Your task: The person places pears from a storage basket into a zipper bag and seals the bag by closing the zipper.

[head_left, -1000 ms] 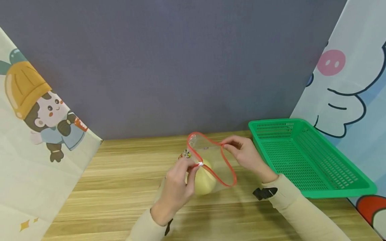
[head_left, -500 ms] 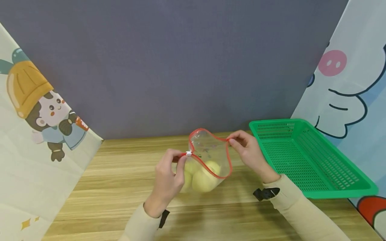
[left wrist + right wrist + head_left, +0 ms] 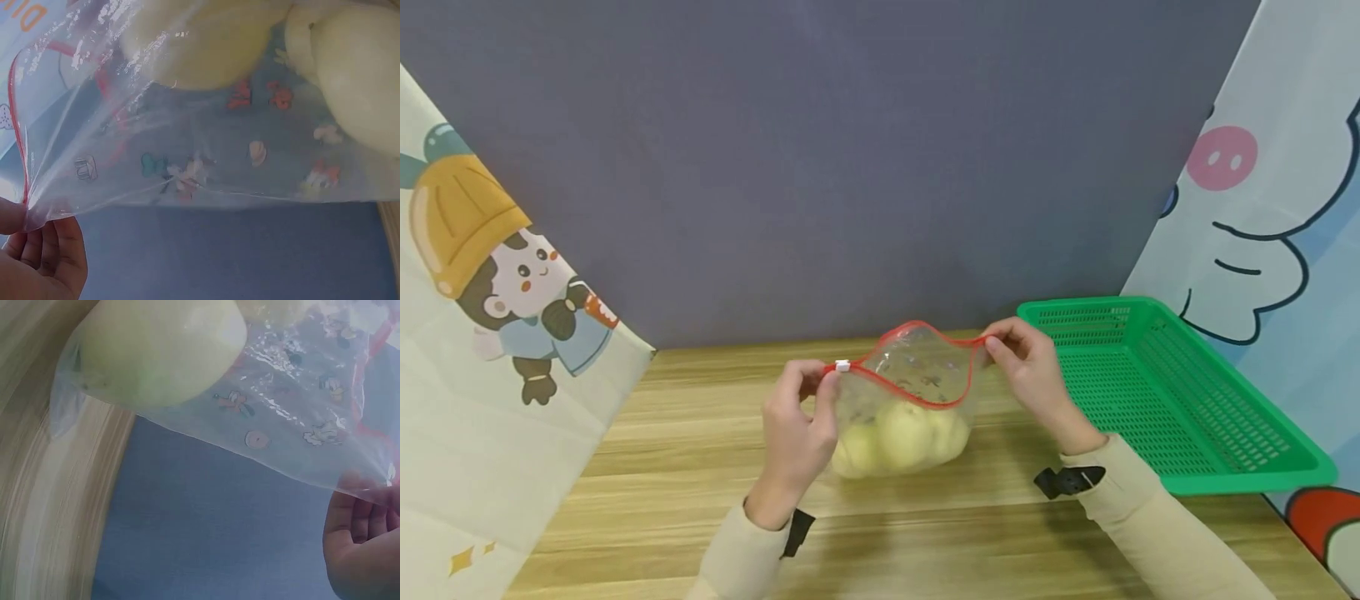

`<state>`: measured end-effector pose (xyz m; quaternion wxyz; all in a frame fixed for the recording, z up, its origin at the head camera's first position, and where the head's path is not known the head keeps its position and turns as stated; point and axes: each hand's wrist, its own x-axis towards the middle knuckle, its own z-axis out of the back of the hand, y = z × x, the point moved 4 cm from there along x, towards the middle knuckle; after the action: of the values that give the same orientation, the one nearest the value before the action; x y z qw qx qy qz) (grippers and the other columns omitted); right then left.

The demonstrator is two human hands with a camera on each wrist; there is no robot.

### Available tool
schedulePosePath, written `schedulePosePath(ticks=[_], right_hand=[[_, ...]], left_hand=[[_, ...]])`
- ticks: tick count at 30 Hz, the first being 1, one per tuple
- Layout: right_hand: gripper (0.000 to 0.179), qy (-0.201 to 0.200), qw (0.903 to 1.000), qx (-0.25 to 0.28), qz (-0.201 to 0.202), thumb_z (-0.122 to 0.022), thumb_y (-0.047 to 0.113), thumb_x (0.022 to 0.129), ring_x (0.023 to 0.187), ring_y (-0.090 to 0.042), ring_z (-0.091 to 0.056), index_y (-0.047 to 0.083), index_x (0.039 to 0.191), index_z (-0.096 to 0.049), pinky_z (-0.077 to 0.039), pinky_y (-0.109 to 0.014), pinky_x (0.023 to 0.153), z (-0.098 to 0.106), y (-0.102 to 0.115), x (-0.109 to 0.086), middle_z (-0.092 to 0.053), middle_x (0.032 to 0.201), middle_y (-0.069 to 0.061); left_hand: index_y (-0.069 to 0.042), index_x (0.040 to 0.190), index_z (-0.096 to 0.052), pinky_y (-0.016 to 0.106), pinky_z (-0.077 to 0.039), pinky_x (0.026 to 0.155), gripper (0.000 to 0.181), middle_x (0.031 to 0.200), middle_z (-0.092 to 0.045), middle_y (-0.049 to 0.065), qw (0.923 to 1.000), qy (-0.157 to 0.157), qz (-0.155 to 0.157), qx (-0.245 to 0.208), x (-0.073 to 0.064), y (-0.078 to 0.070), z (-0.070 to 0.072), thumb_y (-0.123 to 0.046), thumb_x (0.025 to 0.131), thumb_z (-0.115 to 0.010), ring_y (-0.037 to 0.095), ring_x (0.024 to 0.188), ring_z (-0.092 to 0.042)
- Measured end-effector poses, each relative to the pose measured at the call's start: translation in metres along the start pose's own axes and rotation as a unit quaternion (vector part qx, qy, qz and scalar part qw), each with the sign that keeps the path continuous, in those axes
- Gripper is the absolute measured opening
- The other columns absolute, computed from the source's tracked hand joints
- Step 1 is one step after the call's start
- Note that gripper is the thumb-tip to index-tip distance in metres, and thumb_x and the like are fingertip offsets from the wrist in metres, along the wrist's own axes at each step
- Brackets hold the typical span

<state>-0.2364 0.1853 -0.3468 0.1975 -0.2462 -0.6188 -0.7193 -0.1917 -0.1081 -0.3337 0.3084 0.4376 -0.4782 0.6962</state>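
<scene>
A clear zip bag (image 3: 861, 408) with a red zip edge and small cartoon prints hangs between my hands, its mouth partly spread. Inside, low in the bag, sit several pale yellow round fruits (image 3: 904, 435) whose exact kind is unclear. My left hand (image 3: 799, 425) pinches the left end of the zip edge, right beside the white slider (image 3: 842, 365). The opposite corner is pinched by my right hand (image 3: 1033, 375). In the left wrist view the bag's corner is between thumb and fingers (image 3: 62, 247). One fruit (image 3: 162, 350) bulges against the film in the right wrist view.
A green plastic basket (image 3: 1243, 400) with slotted walls stands on the wooden table (image 3: 685, 467), just right of my right hand. Behind the table rises a grey panel (image 3: 820, 167). Cartoon-printed sheets (image 3: 512, 467) flank both sides.
My left hand has moved left and up with the zip end, and my right hand slightly right. The bag's mouth has stretched wider and narrowed front to back, and more fruits show.
</scene>
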Motion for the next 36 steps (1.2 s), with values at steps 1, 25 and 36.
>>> schedulePosePath(ticks=[1,25,36], right_hand=[[0.007,-0.003,1.0000,0.000,0.000,-0.057,-0.011,0.098,0.070,-0.015,-0.063,-0.017,0.098,-0.060,-0.058,-0.024,0.064,0.001,0.001,0.000,-0.064,0.080,-0.012],[0.010,-0.039,0.9987,-0.024,-0.024,-0.057,-0.007,0.100,0.069,-0.010,-0.064,-0.016,0.102,-0.061,-0.060,-0.021,0.064,0.024,0.010,-0.004,-0.064,0.081,0.001],[0.015,-0.044,0.9982,0.006,-0.040,-0.060,-0.009,0.097,0.068,-0.010,-0.066,-0.022,0.104,-0.057,-0.060,-0.022,0.063,0.029,0.015,-0.007,-0.067,0.083,0.002]], left_hand=[[0.007,0.093,-0.059,0.020,-0.056,0.064,0.013,0.077,-0.063,0.012,1.0000,-0.005,0.004,-0.005,0.001,0.001,0.001,0.015,0.088,-0.067,0.020,0.067,-0.061],[0.012,0.097,-0.055,0.019,-0.056,0.060,0.006,0.080,-0.060,0.018,0.9914,-0.017,0.110,-0.068,0.010,0.029,0.017,0.009,0.098,-0.060,0.015,0.068,-0.060],[0.010,0.102,-0.054,0.020,-0.055,0.062,0.013,0.084,-0.060,0.020,0.9726,0.023,0.208,-0.101,0.015,0.040,0.019,-0.001,0.101,-0.060,0.014,0.070,-0.059]])
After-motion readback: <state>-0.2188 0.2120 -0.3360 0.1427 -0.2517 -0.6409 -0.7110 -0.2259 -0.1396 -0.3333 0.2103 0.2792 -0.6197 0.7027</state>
